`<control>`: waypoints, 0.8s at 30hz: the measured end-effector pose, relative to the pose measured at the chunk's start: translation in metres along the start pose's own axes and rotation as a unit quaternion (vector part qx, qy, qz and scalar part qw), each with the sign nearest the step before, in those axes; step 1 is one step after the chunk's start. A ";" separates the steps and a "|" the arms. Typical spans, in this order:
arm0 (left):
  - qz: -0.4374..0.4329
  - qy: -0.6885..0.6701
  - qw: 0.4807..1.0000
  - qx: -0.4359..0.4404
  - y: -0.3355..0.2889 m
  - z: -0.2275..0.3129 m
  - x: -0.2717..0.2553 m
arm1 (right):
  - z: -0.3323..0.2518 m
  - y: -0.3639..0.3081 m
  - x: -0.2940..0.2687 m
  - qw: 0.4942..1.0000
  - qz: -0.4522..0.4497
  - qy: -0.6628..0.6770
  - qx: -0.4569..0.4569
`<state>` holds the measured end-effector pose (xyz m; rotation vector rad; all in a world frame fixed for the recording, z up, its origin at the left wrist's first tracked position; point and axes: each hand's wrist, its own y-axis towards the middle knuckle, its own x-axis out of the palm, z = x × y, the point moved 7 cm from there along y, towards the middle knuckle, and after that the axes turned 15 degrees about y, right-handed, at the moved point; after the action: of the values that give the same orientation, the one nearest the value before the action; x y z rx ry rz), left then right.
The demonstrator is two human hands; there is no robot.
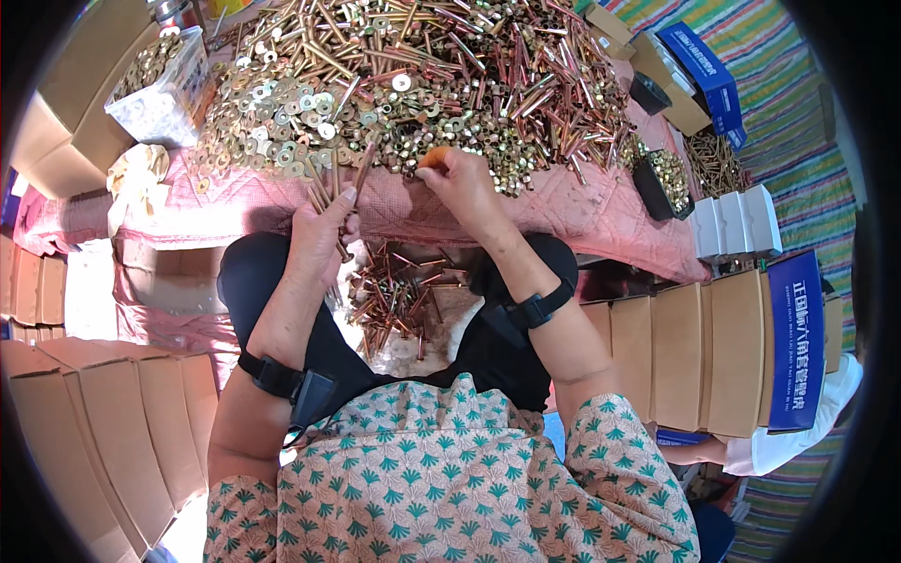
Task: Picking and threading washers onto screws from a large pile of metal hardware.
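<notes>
My left hand (317, 235) is closed around several long brass-coloured bolts (364, 169), their shafts pointing up and away toward the heap. To its right, my right hand (466, 190) hovers at the near edge of a pile of small metal nuts (469, 122). Its thumb and fingers are pinched, with something orange (435, 157) at the fingertips; what they hold, if anything, is too small to make out. Flat round washers (282, 122) lie spread left of the nuts. Behind them, many loose bolts (375, 38) are heaped on the pink quilted cloth (404, 211).
More bolts (394, 291) lie in a pile between my knees. A clear plastic bin (169, 108) stands at far left, black containers (662, 183) at right. Cardboard boxes (113, 413) flank me on both sides. Another person's sleeve (798, 441) shows at lower right.
</notes>
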<state>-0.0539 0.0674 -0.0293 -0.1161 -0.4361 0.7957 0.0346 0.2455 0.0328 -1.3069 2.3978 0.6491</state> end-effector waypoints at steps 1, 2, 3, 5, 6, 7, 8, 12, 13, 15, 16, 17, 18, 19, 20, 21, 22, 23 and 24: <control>0.011 -0.036 0.999 -0.002 0.001 -0.001 -0.005 | -0.008 -0.003 0.001 0.994 0.011 -0.088 -0.056; 0.014 -0.039 0.999 -0.002 0.003 -0.002 -0.009 | -0.009 -0.006 0.007 0.995 0.009 -0.087 -0.057; 0.013 -0.040 0.999 -0.003 0.003 -0.002 -0.008 | -0.015 -0.009 0.012 0.986 0.022 -0.150 -0.071; 0.012 -0.041 0.999 0.002 0.001 0.000 -0.007 | -0.018 -0.010 0.019 0.973 0.034 -0.213 -0.085; 0.013 -0.041 0.999 0.003 0.000 0.001 -0.006 | -0.017 -0.008 0.022 0.971 0.031 -0.223 -0.084; 0.005 -0.042 0.999 -0.001 0.000 0.000 -0.004 | -0.015 -0.007 0.025 0.969 0.028 -0.232 -0.083; -0.003 -0.044 0.999 -0.004 0.000 -0.001 -0.003 | -0.014 -0.008 0.026 0.969 0.028 -0.232 -0.084; 0.007 -0.033 0.999 -0.017 0.001 -0.004 -0.004 | -0.017 -0.009 0.019 0.982 0.053 -0.140 -0.119; -0.006 -0.020 1.000 -0.012 0.000 -0.003 -0.003 | -0.017 -0.008 0.013 0.986 0.069 -0.069 -0.139; -0.021 -0.007 1.000 -0.007 -0.001 -0.001 0.000 | 0.005 -0.003 0.009 0.992 0.045 0.120 -0.015; -0.026 0.001 1.000 -0.010 -0.004 0.001 0.003 | 0.021 -0.004 0.014 0.947 0.018 0.303 0.110; -0.031 0.009 0.999 -0.012 -0.005 0.001 0.005 | 0.020 -0.005 0.009 0.947 0.019 0.302 0.110; -0.032 0.009 0.999 -0.012 -0.005 0.001 0.006 | 0.018 -0.005 0.008 0.927 -0.001 0.353 0.123; -0.047 0.022 0.999 -0.006 -0.006 0.000 0.007 | 0.015 -0.006 0.009 0.905 -0.022 0.403 0.135; -0.061 0.034 0.998 -0.001 -0.006 0.000 0.010 | 0.012 -0.009 0.008 0.884 -0.007 0.449 0.132; -0.063 0.035 0.997 -0.001 -0.006 0.001 0.011 | 0.013 -0.009 0.006 0.883 -0.006 0.450 0.131; -0.071 0.038 0.997 -0.014 -0.006 -0.001 0.014 | 0.014 -0.010 0.003 0.873 -0.003 0.470 0.133; -0.079 0.041 0.996 -0.026 -0.007 -0.002 0.016 | 0.016 -0.011 0.002 0.861 0.000 0.490 0.135; -0.079 0.042 0.996 -0.027 -0.007 -0.003 0.016 | 0.014 -0.011 0.001 0.861 0.001 0.491 0.135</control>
<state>-0.0382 0.0739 -0.0247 -0.1626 -0.3817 0.6217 0.0444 0.2471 0.0177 -1.7629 3.0512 -0.5191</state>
